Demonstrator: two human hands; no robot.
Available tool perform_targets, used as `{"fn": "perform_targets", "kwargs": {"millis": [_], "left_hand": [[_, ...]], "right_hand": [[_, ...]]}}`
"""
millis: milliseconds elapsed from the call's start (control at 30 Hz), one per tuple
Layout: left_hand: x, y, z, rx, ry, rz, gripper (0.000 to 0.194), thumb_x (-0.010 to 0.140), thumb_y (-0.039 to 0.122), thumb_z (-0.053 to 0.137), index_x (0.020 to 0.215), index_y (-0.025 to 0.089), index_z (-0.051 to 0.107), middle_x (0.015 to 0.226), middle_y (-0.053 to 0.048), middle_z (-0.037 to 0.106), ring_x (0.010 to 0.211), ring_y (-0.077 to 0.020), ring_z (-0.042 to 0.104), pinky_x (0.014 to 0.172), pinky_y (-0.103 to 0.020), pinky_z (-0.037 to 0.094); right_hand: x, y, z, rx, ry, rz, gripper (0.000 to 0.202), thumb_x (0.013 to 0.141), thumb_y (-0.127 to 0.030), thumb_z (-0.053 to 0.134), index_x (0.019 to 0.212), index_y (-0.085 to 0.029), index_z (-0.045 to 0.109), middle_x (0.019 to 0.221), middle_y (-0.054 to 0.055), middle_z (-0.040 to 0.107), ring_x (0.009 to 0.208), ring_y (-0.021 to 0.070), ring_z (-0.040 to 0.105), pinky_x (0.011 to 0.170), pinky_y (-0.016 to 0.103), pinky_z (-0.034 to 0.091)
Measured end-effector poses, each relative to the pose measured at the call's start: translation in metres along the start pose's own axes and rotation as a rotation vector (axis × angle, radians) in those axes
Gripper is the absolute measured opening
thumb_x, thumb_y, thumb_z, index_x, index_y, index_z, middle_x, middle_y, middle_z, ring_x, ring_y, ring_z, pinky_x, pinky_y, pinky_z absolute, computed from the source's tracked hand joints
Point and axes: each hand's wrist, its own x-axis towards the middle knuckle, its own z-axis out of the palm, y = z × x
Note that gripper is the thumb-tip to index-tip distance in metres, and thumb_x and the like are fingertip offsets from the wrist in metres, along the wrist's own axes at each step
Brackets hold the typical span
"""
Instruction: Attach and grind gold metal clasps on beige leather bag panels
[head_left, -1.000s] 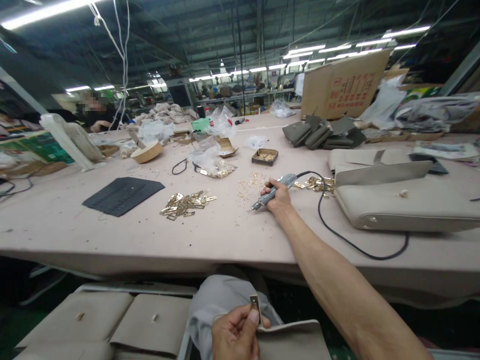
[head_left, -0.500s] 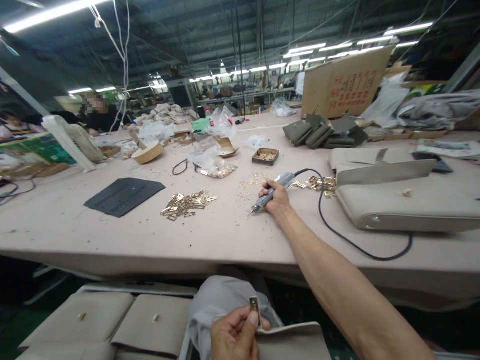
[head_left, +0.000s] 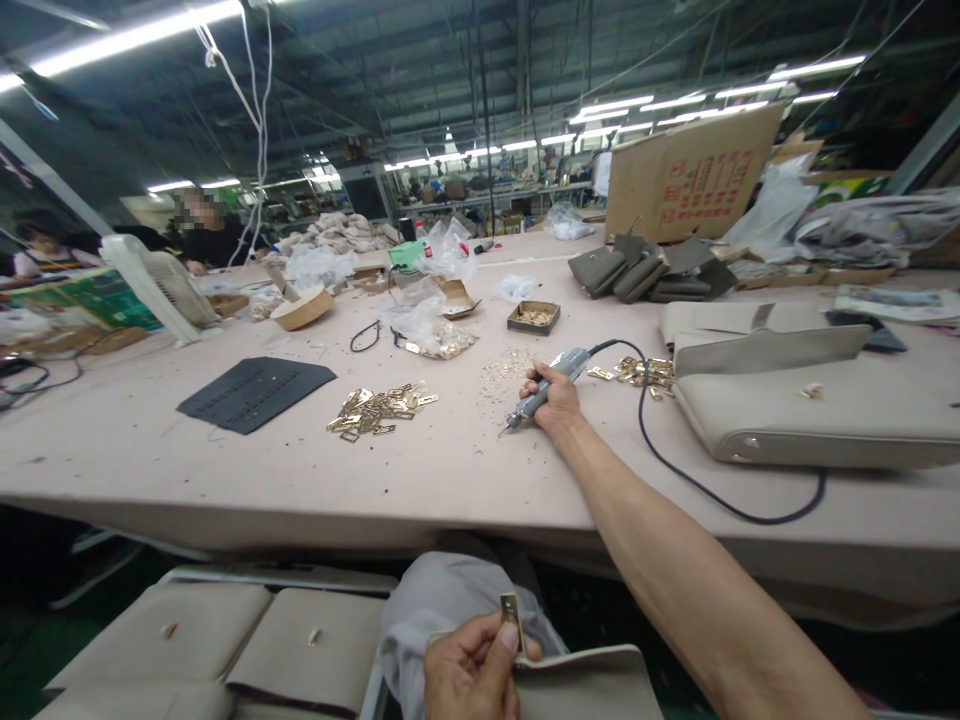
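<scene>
My right hand [head_left: 553, 395] is wrapped round a grey electric screwdriver [head_left: 571, 364], whose bit points down at the table close to a scatter of tiny gold screws [head_left: 504, 375]. Low in the view, my left hand [head_left: 474, 668] pinches a small metal plate [head_left: 510, 612] against the edge of a beige leather piece [head_left: 589, 685] over my lap. The thumb covers part of the plate. A heap of gold metal fittings [head_left: 379, 408] lies left of the screwdriver. More gold fittings [head_left: 651, 375] lie to its right, beside beige bags [head_left: 832, 405].
A small box of screws [head_left: 533, 318] stands behind the screwdriver. Its black cable [head_left: 712, 497] loops across the right side. A dark sheet [head_left: 256, 394] lies at left. Beige bag pieces [head_left: 161, 640] rest below the table edge. Two people sit far left.
The view has shifted very slightly, so the table's contents appear a little further right. Both hands keep their holds, and the screwdriver stays nearly in place.
</scene>
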Motion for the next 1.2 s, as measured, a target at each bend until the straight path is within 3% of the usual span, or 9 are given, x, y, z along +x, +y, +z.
{"fn": "perform_targets", "kwargs": {"millis": [133, 333, 633, 1200], "left_hand": [[0.000, -0.001, 0.001, -0.007, 0.008, -0.002, 0.068, 0.060, 0.077, 0.083, 0.068, 0.010, 0.079, 0.048, -0.007, 0.062, 0.030, -0.0027, 0.030, 0.034, -0.017, 0.022], [0.002, -0.005, 0.002, -0.052, 0.042, 0.007, 0.065, 0.060, 0.074, 0.085, 0.071, 0.011, 0.080, 0.043, -0.004, 0.057, 0.029, -0.0029, 0.027, 0.033, -0.017, 0.020], [0.002, -0.006, 0.002, -0.017, 0.033, 0.014, 0.064, 0.063, 0.075, 0.082, 0.070, 0.011, 0.080, 0.030, 0.005, 0.036, 0.027, -0.0046, 0.025, 0.031, -0.017, 0.021], [0.004, -0.013, -0.005, 0.020, -0.020, 0.022, 0.062, 0.069, 0.073, 0.080, 0.066, 0.012, 0.075, 0.029, 0.004, 0.038, 0.024, -0.0057, 0.029, 0.029, -0.015, 0.027]], "right_hand": [[0.000, 0.001, 0.001, -0.003, 0.004, -0.012, 0.020, 0.078, -0.016, 0.075, 0.078, -0.017, 0.055, 0.066, -0.002, 0.059, 0.046, 0.0076, 0.047, 0.041, 0.020, 0.047], [0.001, 0.001, 0.000, -0.012, 0.017, -0.044, 0.024, 0.075, -0.017, 0.079, 0.078, -0.017, 0.055, 0.066, -0.002, 0.059, 0.047, 0.0077, 0.047, 0.041, 0.020, 0.048], [0.002, 0.000, -0.002, -0.023, 0.027, -0.079, 0.026, 0.073, -0.017, 0.081, 0.077, -0.017, 0.055, 0.066, -0.001, 0.061, 0.047, 0.0080, 0.048, 0.041, 0.020, 0.048], [0.002, 0.000, -0.002, -0.014, 0.049, -0.088, 0.023, 0.073, -0.015, 0.077, 0.076, -0.018, 0.054, 0.064, -0.002, 0.061, 0.045, 0.0084, 0.048, 0.039, 0.021, 0.048]]}}
